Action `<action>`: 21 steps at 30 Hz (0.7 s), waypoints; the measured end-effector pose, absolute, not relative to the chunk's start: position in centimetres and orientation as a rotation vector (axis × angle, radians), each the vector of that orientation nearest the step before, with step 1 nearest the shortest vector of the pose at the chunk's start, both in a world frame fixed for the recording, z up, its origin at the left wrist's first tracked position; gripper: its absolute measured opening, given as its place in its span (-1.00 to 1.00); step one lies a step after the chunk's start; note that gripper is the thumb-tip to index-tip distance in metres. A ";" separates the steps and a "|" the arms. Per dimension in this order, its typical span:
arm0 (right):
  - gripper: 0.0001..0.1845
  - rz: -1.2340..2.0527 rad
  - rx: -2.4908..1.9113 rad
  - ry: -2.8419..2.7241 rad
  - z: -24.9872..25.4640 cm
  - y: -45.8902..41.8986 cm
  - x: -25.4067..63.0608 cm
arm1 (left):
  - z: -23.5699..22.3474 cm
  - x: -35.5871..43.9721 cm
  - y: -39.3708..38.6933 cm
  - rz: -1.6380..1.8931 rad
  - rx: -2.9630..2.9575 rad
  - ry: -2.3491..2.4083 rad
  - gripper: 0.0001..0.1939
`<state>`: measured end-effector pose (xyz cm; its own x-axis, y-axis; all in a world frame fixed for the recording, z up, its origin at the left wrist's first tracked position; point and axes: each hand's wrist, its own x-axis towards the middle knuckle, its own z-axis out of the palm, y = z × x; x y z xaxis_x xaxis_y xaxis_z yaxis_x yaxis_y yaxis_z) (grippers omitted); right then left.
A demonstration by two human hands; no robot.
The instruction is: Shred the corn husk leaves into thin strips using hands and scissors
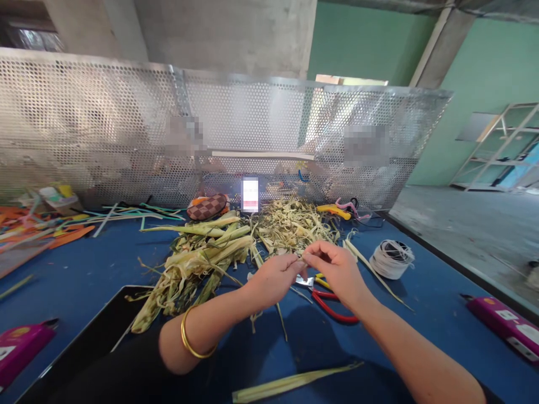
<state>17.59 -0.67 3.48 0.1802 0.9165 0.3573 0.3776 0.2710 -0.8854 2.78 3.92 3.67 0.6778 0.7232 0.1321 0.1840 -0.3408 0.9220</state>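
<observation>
My left hand (273, 278) and my right hand (334, 269) meet above the middle of the table, fingertips pinched together. Whatever lies between the fingers is too small to make out. Just below them, scissors with red handles (337, 311) lie on the blue surface, their blades partly hidden by my hands. Long pale-green plant leaves like corn husks (202, 258) are bundled left of my left hand. Behind both hands spreads a heap of shredded dry husk strips (290, 224). Thin loose strips (281, 321) show under my left wrist.
A roll of white cord (391, 259) stands at the right, near yellow-handled pliers (334, 211). A checked pouch (207, 207) and a lit phone (250, 194) are at the back, before a perforated metal screen (252, 112). A black tray (96, 325) and purple boxes (505, 328) flank me.
</observation>
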 end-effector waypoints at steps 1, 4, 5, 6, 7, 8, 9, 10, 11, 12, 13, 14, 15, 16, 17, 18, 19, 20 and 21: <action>-0.84 0.603 -1.304 -1.353 3.3 -0.6 17.6 | 3.8 2.7 4.0 0.662 1.962 0.729 -0.67; -0.82 0.560 -1.301 -1.267 2.8 -0.6 17.5 | 4.3 2.4 4.4 0.655 2.129 0.764 -0.66; -0.81 0.508 -1.321 -1.295 2.7 -0.6 17.5 | 4.4 2.3 4.6 0.650 2.156 0.766 -0.65; -0.81 0.428 -1.350 -1.360 2.7 -0.7 17.6 | 4.4 2.3 4.8 0.644 2.177 0.765 -0.65; -0.81 0.314 -1.379 -1.454 2.8 -0.7 17.6 | 4.5 2.2 5.0 0.637 2.197 0.770 -0.65; -0.82 0.172 -1.397 -1.569 2.9 -0.8 17.7 | 4.5 2.1 5.1 0.631 2.219 0.784 -0.65; -0.81 0.013 -1.396 -1.698 3.0 -0.8 17.8 | 4.5 2.0 5.3 0.630 2.245 0.808 -0.65; -0.77 -0.148 -1.373 -1.830 3.1 -0.8 18.0 | 4.5 1.9 5.4 0.634 2.279 0.834 -0.66; -0.71 -0.295 -1.337 -1.953 3.1 -0.8 18.1 | 4.5 1.8 5.4 0.642 2.323 0.863 -0.68; -0.66 -0.418 -1.298 -2.061 3.1 -0.8 18.2 | 4.5 1.7 5.5 0.648 2.374 0.890 -0.69; -0.63 -0.518 -1.269 -2.153 3.1 -0.7 18.2 | 4.6 1.7 5.4 0.647 2.430 0.912 -0.70; -0.64 -0.599 -1.257 -2.227 3.0 -0.6 18.3 | 4.7 1.6 5.4 0.633 2.489 0.923 -0.70; -0.68 -0.669 -1.263 -2.279 2.9 -0.5 18.4 | 4.7 1.6 5.3 0.604 2.545 0.923 -0.70; -0.73 -0.727 -1.279 -2.317 2.9 -0.5 18.5 | 4.8 1.5 5.3 0.559 2.592 0.917 -0.70; -0.76 -0.774 -1.297 -2.345 2.8 -0.4 18.6 | 5.0 1.5 5.2 0.509 2.624 0.907 -0.70; -0.76 -0.811 -1.308 -2.366 2.8 -0.4 18.7 | 5.1 1.4 5.2 0.460 2.643 0.893 -0.70; -0.74 -0.837 -1.312 -2.378 2.8 -0.3 18.8 | 5.2 1.4 5.3 0.419 2.646 0.877 -0.69; -0.73 -0.854 -1.306 -2.384 2.9 -0.3 18.9 | 5.4 1.3 5.3 0.391 2.635 0.860 -0.69; -0.72 -0.861 -1.294 -2.388 3.0 -0.3 19.1 | 5.6 1.3 5.4 0.374 2.611 0.835 -0.68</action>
<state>19.10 -0.31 2.98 -0.5536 0.6582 0.5102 0.8323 0.4171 0.3650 1.27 5.41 5.55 0.7888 0.5995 0.1356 0.5006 -0.7546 0.4242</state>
